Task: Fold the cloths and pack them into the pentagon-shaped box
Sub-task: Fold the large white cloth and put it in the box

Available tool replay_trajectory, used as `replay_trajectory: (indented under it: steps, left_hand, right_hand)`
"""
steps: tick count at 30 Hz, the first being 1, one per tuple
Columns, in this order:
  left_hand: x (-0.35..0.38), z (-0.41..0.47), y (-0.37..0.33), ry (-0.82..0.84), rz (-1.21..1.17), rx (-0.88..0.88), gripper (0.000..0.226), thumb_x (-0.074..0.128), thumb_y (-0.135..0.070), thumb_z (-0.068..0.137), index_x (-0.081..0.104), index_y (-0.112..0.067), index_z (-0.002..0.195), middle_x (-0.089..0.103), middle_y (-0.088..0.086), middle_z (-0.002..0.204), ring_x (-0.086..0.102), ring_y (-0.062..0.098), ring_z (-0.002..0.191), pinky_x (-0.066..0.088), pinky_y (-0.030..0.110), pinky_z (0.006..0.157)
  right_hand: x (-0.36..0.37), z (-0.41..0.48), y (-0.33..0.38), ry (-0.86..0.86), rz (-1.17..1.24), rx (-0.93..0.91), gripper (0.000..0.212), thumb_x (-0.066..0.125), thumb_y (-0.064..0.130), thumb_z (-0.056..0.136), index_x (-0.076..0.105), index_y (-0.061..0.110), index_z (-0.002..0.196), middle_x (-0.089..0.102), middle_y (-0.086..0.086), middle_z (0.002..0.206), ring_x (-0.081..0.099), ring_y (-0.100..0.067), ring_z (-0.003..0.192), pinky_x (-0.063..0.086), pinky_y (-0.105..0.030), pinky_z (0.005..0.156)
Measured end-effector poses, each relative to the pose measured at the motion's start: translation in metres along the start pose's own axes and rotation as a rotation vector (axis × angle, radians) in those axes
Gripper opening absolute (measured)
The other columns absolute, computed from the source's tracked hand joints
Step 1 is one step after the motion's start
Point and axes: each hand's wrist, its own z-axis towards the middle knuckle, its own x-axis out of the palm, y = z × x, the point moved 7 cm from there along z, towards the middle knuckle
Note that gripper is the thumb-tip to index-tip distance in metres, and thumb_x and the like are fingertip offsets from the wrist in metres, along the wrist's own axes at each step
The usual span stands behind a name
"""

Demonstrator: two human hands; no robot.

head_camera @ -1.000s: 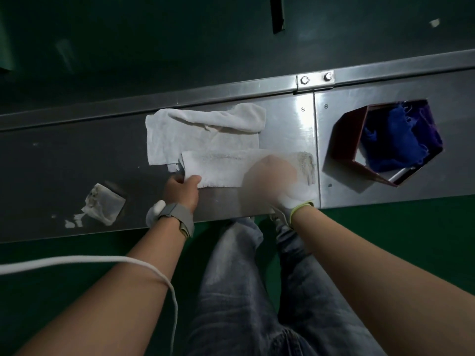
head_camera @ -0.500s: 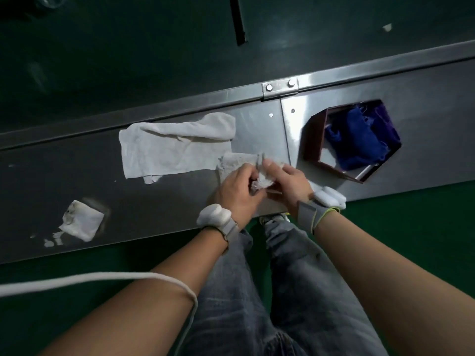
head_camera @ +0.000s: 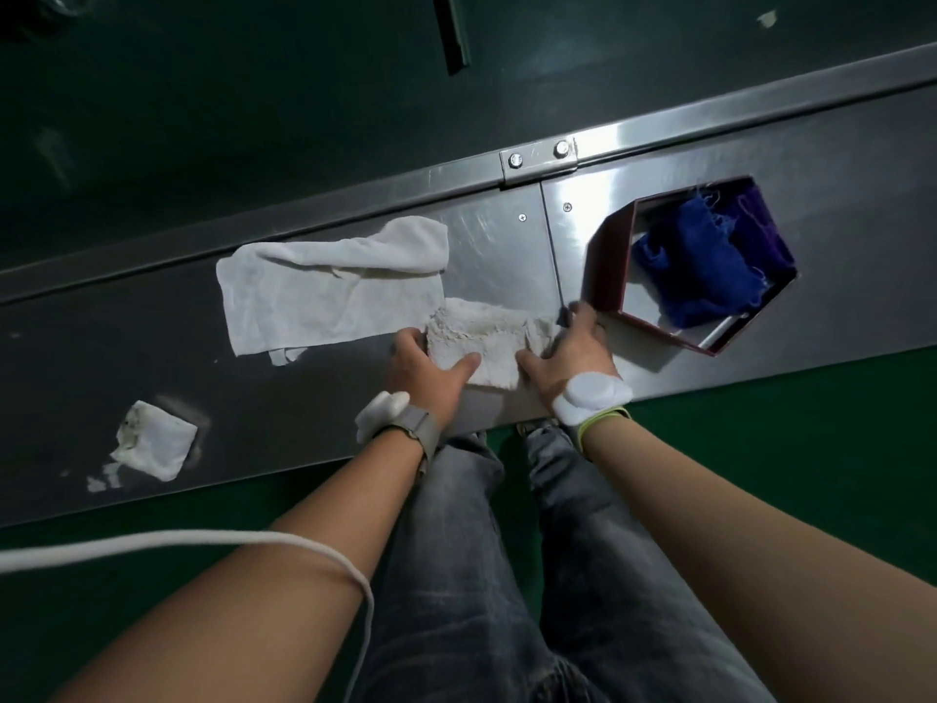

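A small folded white cloth (head_camera: pixel 481 342) lies on the steel table (head_camera: pixel 152 347) near its front edge. My left hand (head_camera: pixel 423 372) grips its left side, thumb on top. My right hand (head_camera: pixel 568 350) presses on its right side, fingers spread toward the box. The dark red pentagon-shaped box (head_camera: pixel 608 266) stands just right of my hands, with a blue cloth (head_camera: pixel 705 266) and a purple cloth (head_camera: pixel 765 235) inside. A larger white cloth (head_camera: pixel 329 291) lies spread out behind and left of the folded one. A small stained folded cloth (head_camera: pixel 152 441) sits at the far left.
A white cord (head_camera: pixel 203 542) loops over my left forearm. A raised steel rail (head_camera: pixel 537 159) with a bolted bracket runs along the table's far edge. The green floor and my jeans show below the front edge.
The small cloth has gone from a bunch held up between both hands to a flat folded square pressed on the table. My hands have spread to its two sides.
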Motion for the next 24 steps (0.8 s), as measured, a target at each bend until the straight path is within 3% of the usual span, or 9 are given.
replay_trajectory:
  steps: [2, 5, 8, 12, 14, 18, 19, 22, 24]
  left_hand:
    - [0.006, 0.008, 0.002, 0.066, -0.026, -0.064, 0.061, 0.080, -0.028, 0.072, 0.048, -0.008, 0.120, 0.057, 0.009, 0.120, 0.050, 0.016, 0.091, 0.032, 0.015, 0.070]
    - [0.013, 0.008, 0.004, 0.254, -0.010, -0.130, 0.033, 0.075, -0.022, 0.075, 0.065, -0.010, 0.104, 0.068, 0.007, 0.104, 0.057, 0.015, 0.079, 0.038, 0.019, 0.066]
    - [0.001, -0.001, 0.004, 0.339, -0.069, -0.101, 0.021, 0.075, -0.020, 0.073, 0.067, -0.023, 0.092, 0.070, 0.000, 0.095, 0.061, 0.011, 0.079, 0.042, 0.023, 0.072]
    - [-0.010, -0.023, -0.037, 0.428, -0.139, 0.084, 0.022, 0.079, -0.018, 0.067, 0.070, -0.026, 0.085, 0.072, -0.004, 0.090, 0.064, 0.011, 0.085, 0.047, 0.025, 0.077]
    - [0.001, -0.035, -0.073, 0.547, -0.186, 0.156, 0.028, 0.077, -0.020, 0.065, 0.068, -0.028, 0.090, 0.072, -0.003, 0.095, 0.065, 0.011, 0.089, 0.049, 0.027, 0.083]
    - [0.035, -0.045, -0.146, 0.677, -0.154, 0.353, 0.035, 0.071, 0.004, 0.075, 0.062, -0.020, 0.100, 0.067, -0.002, 0.097, 0.061, -0.001, 0.080, 0.048, 0.013, 0.077]
    - [0.044, -0.046, -0.165, 0.686, -0.126, 0.397, 0.036, 0.070, 0.005, 0.075, 0.061, -0.018, 0.101, 0.066, 0.000, 0.097, 0.060, 0.002, 0.081, 0.048, 0.012, 0.076]
    - [0.072, -0.045, -0.207, 0.711, -0.002, 0.506, 0.035, 0.072, 0.001, 0.073, 0.062, -0.020, 0.100, 0.067, 0.001, 0.098, 0.062, 0.012, 0.090, 0.048, 0.021, 0.084]
    - [0.086, -0.043, -0.223, 0.715, 0.114, 0.555, 0.031, 0.072, -0.003, 0.073, 0.065, -0.014, 0.101, 0.070, 0.006, 0.102, 0.062, 0.017, 0.095, 0.048, 0.027, 0.086]
  right_hand:
    - [0.012, 0.002, 0.007, 0.063, -0.089, -0.094, 0.062, 0.067, 0.030, 0.078, 0.030, 0.025, 0.127, 0.058, -0.010, 0.120, 0.060, -0.034, 0.096, 0.053, -0.043, 0.082]
    - [0.020, 0.003, 0.001, 0.225, -0.112, -0.048, 0.051, 0.065, 0.030, 0.073, 0.045, 0.021, 0.119, 0.067, -0.009, 0.103, 0.062, -0.031, 0.085, 0.052, -0.035, 0.075]
    - [0.006, -0.013, -0.008, 0.312, 0.113, 0.065, 0.037, 0.068, 0.038, 0.063, 0.066, 0.021, 0.096, 0.072, 0.000, 0.084, 0.067, -0.022, 0.076, 0.057, -0.033, 0.071]
    - [-0.044, -0.046, -0.014, 0.363, 0.468, 0.008, 0.027, 0.072, 0.021, 0.065, 0.068, 0.022, 0.091, 0.071, 0.003, 0.067, 0.065, -0.021, 0.055, 0.055, -0.034, 0.047]
    - [-0.083, -0.054, -0.018, 0.394, 0.524, -0.053, 0.036, 0.074, 0.016, 0.065, 0.061, 0.022, 0.098, 0.072, -0.003, 0.076, 0.065, -0.027, 0.060, 0.057, -0.039, 0.053]
    - [-0.145, -0.054, -0.026, 0.399, 0.387, -0.169, 0.081, 0.086, 0.027, 0.065, 0.044, 0.033, 0.134, 0.067, 0.001, 0.113, 0.066, -0.018, 0.100, 0.051, -0.039, 0.094]
    - [-0.157, -0.049, -0.029, 0.382, 0.392, -0.171, 0.077, 0.085, 0.032, 0.065, 0.048, 0.032, 0.132, 0.069, 0.003, 0.112, 0.066, -0.017, 0.100, 0.050, -0.039, 0.095]
    - [-0.182, -0.032, -0.037, 0.333, 0.275, -0.161, 0.052, 0.077, 0.058, 0.056, 0.068, 0.033, 0.099, 0.074, 0.009, 0.092, 0.069, -0.010, 0.084, 0.055, -0.038, 0.087]
    - [-0.189, -0.015, -0.040, 0.267, 0.219, -0.171, 0.053, 0.077, 0.061, 0.057, 0.068, 0.032, 0.101, 0.073, 0.009, 0.092, 0.068, -0.010, 0.084, 0.054, -0.035, 0.086]
